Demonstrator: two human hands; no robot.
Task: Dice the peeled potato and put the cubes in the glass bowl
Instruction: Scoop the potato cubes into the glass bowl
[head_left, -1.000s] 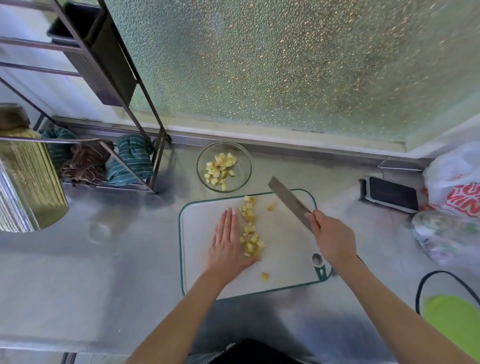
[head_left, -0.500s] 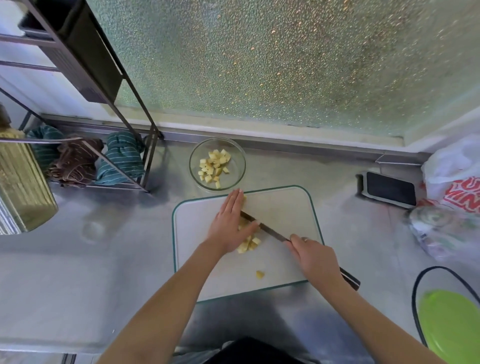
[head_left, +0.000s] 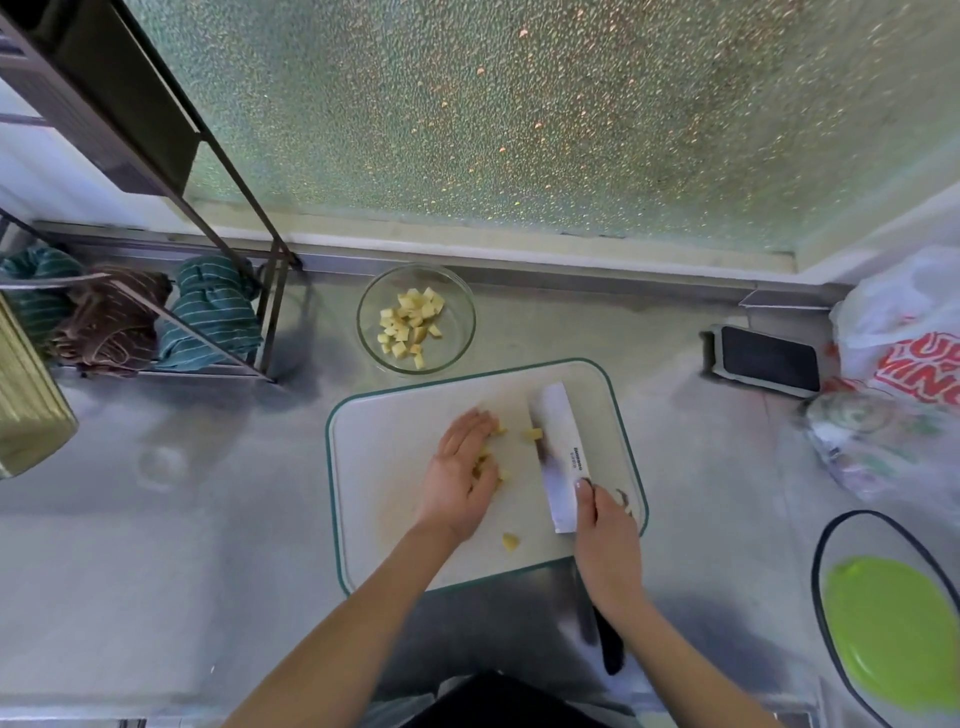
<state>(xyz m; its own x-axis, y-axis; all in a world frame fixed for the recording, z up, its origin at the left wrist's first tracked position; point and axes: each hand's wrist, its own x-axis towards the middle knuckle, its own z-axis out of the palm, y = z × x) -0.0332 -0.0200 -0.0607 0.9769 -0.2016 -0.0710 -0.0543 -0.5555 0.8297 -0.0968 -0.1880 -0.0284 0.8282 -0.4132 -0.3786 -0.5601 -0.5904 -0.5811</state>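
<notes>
A white cutting board (head_left: 395, 436) with a green rim lies on the steel counter. My left hand (head_left: 460, 473) lies flat over a small pile of potato cubes (head_left: 491, 462), fingers fairly straight. My right hand (head_left: 605, 540) grips the knife (head_left: 558, 457), whose wide blade lies nearly flat on the board to the right of the cubes. One cube (head_left: 533, 434) sits against the blade's left edge and another (head_left: 510, 542) lies loose near the board's front. Behind the board stands the glass bowl (head_left: 457, 306) with several cubes (head_left: 410, 322) inside.
A metal rack (head_left: 218, 291) with rolled towels stands at the back left. On the right are a black phone (head_left: 769, 358), plastic bags (head_left: 904, 374) and a green lid in a dark-rimmed container (head_left: 893, 629). A textured glass window runs along the back.
The knife has left the pile and turned: its blade now lies flat, pointing away from me, right of the cubes. My left hand has drawn back slightly over the pile.
</notes>
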